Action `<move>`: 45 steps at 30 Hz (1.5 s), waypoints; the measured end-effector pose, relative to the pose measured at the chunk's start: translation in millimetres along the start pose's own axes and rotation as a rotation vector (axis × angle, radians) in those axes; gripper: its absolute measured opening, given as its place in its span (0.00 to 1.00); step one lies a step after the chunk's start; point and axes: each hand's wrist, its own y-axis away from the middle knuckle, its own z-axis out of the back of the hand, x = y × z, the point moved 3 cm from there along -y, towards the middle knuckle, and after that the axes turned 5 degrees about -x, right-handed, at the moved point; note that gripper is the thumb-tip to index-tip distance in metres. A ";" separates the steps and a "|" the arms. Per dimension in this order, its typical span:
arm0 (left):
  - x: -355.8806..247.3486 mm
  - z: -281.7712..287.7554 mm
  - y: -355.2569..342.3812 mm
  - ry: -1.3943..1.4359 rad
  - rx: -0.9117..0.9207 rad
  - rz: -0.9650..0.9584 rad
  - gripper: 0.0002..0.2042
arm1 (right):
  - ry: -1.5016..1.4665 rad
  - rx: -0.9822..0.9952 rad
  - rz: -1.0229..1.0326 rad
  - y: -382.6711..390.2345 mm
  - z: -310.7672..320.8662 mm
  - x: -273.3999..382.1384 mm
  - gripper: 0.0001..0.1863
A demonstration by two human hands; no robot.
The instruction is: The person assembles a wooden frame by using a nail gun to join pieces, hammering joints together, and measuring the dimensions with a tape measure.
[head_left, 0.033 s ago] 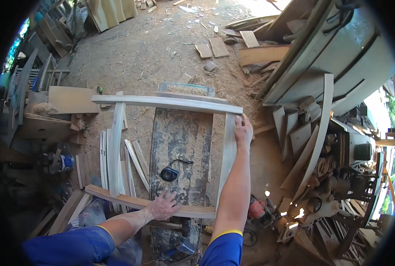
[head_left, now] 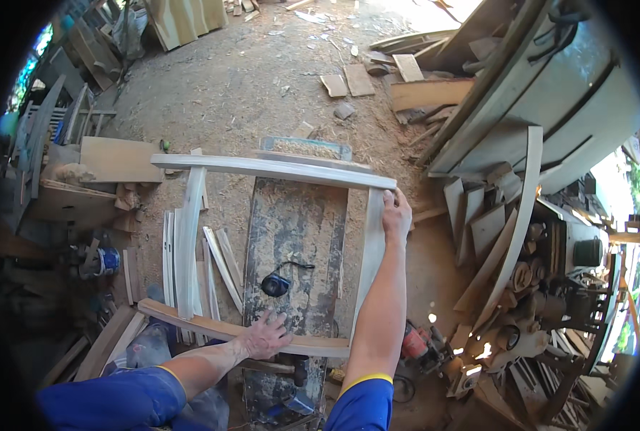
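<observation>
A pale wooden frame (head_left: 277,166) with a curved far rail and a curved near rail lies across a worn, dusty workbench (head_left: 298,230). At the frame's far right corner, my right hand (head_left: 397,213) grips the right side piece, its fingers hooked around the edge. My left hand (head_left: 266,335) sits over the near rail (head_left: 205,325), fingers bent across it. Inside the frame, on the bench, rests a small black tool (head_left: 274,284) with a short strap. A hammer (head_left: 300,370) lies below the near rail, partly covered.
Loose wooden strips (head_left: 223,266) lie left of the bench. A red power tool (head_left: 415,341) is on the right, near a long curved board (head_left: 525,215). Large panels (head_left: 550,93) lean at the far right. A tray of shavings (head_left: 305,149) stands beyond the far rail.
The view has shifted very slightly, so the bench and background sit a little lower. Both hands keep the same places on the frame.
</observation>
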 end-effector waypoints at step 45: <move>2.2 -20.7 8.3 0.024 0.034 0.000 0.16 | 0.479 0.035 -0.106 -12.4 10.3 -5.0 0.24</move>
